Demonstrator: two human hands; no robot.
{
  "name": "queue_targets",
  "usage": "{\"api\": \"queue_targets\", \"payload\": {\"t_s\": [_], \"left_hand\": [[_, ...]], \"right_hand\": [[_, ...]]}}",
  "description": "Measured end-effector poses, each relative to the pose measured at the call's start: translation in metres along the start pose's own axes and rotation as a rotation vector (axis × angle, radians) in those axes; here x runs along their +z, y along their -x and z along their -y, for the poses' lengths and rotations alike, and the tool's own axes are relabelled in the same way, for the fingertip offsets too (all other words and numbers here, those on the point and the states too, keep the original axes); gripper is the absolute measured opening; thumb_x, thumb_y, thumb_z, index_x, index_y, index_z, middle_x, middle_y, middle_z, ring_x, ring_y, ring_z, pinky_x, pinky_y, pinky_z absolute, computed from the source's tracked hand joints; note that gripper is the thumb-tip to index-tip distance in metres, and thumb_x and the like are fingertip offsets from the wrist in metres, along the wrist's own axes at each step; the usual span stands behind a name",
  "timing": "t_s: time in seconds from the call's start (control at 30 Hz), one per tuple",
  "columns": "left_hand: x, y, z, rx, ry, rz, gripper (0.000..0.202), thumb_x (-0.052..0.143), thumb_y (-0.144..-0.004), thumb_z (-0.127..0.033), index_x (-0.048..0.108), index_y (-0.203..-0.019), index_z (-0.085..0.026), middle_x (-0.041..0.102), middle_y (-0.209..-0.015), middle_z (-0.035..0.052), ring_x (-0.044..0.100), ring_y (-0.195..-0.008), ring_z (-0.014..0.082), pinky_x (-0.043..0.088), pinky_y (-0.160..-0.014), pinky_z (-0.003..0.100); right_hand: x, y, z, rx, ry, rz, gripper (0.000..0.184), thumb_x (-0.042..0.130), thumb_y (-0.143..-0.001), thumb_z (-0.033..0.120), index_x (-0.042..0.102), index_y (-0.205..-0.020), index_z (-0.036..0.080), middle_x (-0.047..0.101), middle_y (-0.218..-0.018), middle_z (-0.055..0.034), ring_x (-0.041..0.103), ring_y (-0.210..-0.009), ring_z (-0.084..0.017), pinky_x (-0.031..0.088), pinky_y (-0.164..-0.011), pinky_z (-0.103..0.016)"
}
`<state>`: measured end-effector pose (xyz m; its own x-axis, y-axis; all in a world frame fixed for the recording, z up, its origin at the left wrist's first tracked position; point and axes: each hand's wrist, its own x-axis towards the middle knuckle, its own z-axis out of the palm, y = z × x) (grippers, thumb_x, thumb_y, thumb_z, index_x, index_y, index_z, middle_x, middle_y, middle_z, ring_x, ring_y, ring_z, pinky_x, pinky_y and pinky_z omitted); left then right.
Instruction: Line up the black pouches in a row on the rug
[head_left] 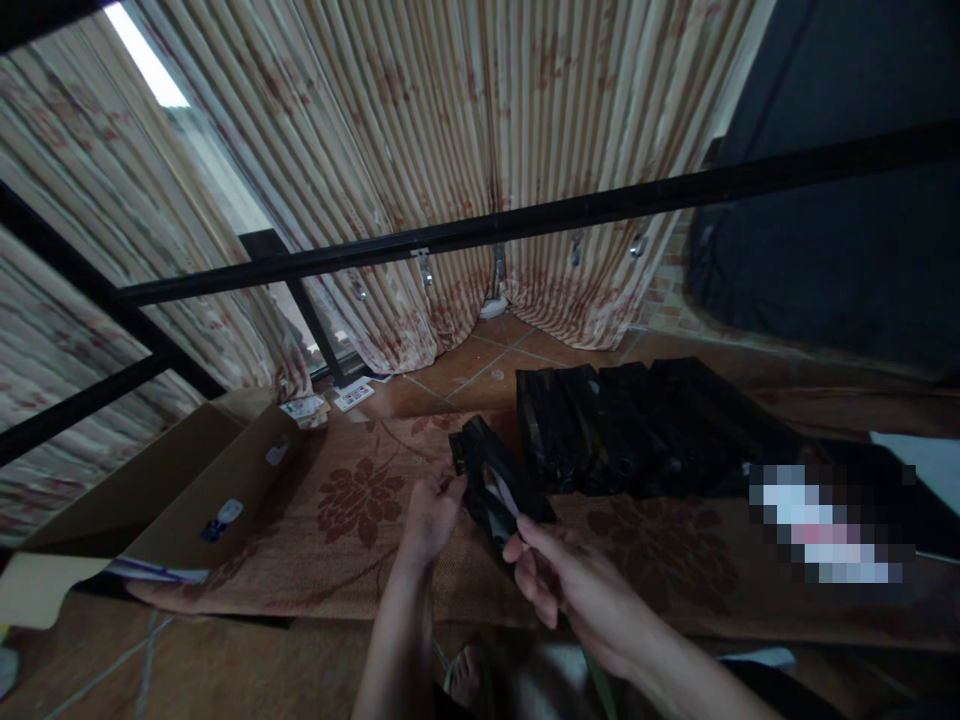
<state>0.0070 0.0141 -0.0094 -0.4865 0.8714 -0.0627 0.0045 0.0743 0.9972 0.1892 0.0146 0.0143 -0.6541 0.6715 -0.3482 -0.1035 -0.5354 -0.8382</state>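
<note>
A black plastic pouch point(495, 475) with a pale strip showing at its mouth is held over a brown flower-patterned mat point(352, 510). My left hand point(431, 515) pinches the pouch's left edge with closed fingers. My right hand point(559, 580) grips its lower right edge, fingers curled. Just behind the pouch lies a row of more black pouches point(637, 425) on the mat.
An open cardboard box point(187, 480) lies on its side at the left. A black metal bar point(525, 220) crosses the view overhead. Striped curtains point(420, 150) hang behind, paper slips point(330, 400) lie on the tiled floor, and a dark object point(840, 250) stands at the right.
</note>
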Motion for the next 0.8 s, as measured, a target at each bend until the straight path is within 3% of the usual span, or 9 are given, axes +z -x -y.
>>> {"api": "queue_targets", "payload": {"t_s": [0.13, 0.27, 0.33, 0.43, 0.53, 0.63, 0.73, 0.8], "left_hand": [[0.000, 0.003, 0.001, -0.046, -0.010, -0.004, 0.034, 0.060, -0.070, -0.027, 0.061, -0.101, -0.015, 0.061, -0.062, -0.0016, 0.049, -0.047, 0.0103, 0.034, -0.044, 0.019], [0.001, 0.006, -0.006, -0.005, -0.032, -0.054, 0.031, 0.061, -0.073, -0.029, 0.060, -0.101, -0.015, 0.054, -0.054, -0.0050, 0.046, -0.045, 0.0094, 0.034, -0.046, 0.020], [0.002, 0.007, -0.011, 0.079, -0.054, -0.111, 0.034, 0.060, -0.075, -0.030, 0.059, -0.105, -0.015, 0.053, -0.054, -0.0052, 0.047, -0.047, 0.0099, 0.036, -0.049, 0.020], [0.004, 0.009, -0.018, 0.213, -0.126, -0.151, 0.038, 0.062, -0.077, -0.028, 0.057, -0.112, -0.014, 0.058, -0.062, -0.0030, 0.052, -0.056, 0.0109, 0.039, -0.057, 0.021], [0.008, 0.015, -0.021, 0.312, -0.166, -0.064, 0.036, 0.061, -0.080, -0.028, 0.057, -0.114, -0.016, 0.062, -0.071, -0.0011, 0.056, -0.066, 0.0120, 0.042, -0.066, 0.023], [0.013, 0.023, -0.024, 0.415, -0.285, 0.044, 0.031, 0.058, -0.084, -0.030, 0.058, -0.114, -0.020, 0.066, -0.084, 0.0018, 0.060, -0.082, 0.0158, 0.044, -0.077, 0.027], [0.021, 0.031, -0.029, 0.534, -0.513, 0.136, 0.025, 0.059, -0.084, -0.030, 0.062, -0.108, -0.023, 0.069, -0.090, 0.0027, 0.058, -0.098, 0.0198, 0.039, -0.095, 0.037], [0.027, 0.035, -0.032, 0.575, -0.627, 0.227, 0.023, 0.063, -0.080, -0.031, 0.065, -0.102, -0.023, 0.069, -0.088, 0.0020, 0.057, -0.099, 0.0206, 0.031, -0.103, 0.042]], "right_hand": [[-0.004, -0.002, 0.003, 0.048, 0.006, 0.005, 0.052, 0.061, -0.073, 0.066, 0.063, -0.076, 0.014, 0.054, -0.051, 0.0035, 0.036, -0.035, -0.004, 0.026, -0.037, -0.019], [-0.013, 0.003, 0.006, 0.094, 0.074, 0.043, 0.060, 0.047, -0.078, 0.072, 0.062, -0.069, 0.014, 0.048, -0.044, 0.0035, 0.036, -0.034, -0.006, 0.025, -0.037, -0.020], [-0.020, 0.006, 0.011, 0.037, 0.071, 0.019, 0.060, 0.043, -0.082, 0.070, 0.060, -0.065, 0.015, 0.043, -0.040, 0.0048, 0.033, -0.034, -0.006, 0.024, -0.038, -0.020], [-0.033, 0.005, 0.020, -0.147, 0.044, -0.122, 0.052, 0.050, -0.082, 0.064, 0.057, -0.062, 0.017, 0.040, -0.039, 0.0055, 0.032, -0.035, -0.006, 0.024, -0.039, -0.021], [-0.045, 0.000, 0.026, -0.280, 0.082, -0.274, 0.047, 0.057, -0.079, 0.061, 0.058, -0.064, 0.017, 0.045, -0.042, 0.0044, 0.035, -0.038, -0.007, 0.025, -0.040, -0.021], [-0.053, -0.005, 0.025, -0.324, 0.173, -0.379, 0.043, 0.063, -0.075, 0.058, 0.059, -0.066, 0.016, 0.048, -0.046, 0.0041, 0.037, -0.039, -0.007, 0.025, -0.040, -0.021], [-0.058, -0.009, 0.020, -0.321, 0.294, -0.379, 0.040, 0.062, -0.076, 0.057, 0.060, -0.069, 0.017, 0.049, -0.050, 0.0043, 0.038, -0.040, -0.008, 0.026, -0.040, -0.021], [-0.060, -0.010, 0.017, -0.330, 0.413, -0.339, 0.037, 0.061, -0.078, 0.054, 0.060, -0.072, 0.018, 0.051, -0.054, 0.0038, 0.042, -0.044, -0.009, 0.030, -0.042, -0.022]]}}
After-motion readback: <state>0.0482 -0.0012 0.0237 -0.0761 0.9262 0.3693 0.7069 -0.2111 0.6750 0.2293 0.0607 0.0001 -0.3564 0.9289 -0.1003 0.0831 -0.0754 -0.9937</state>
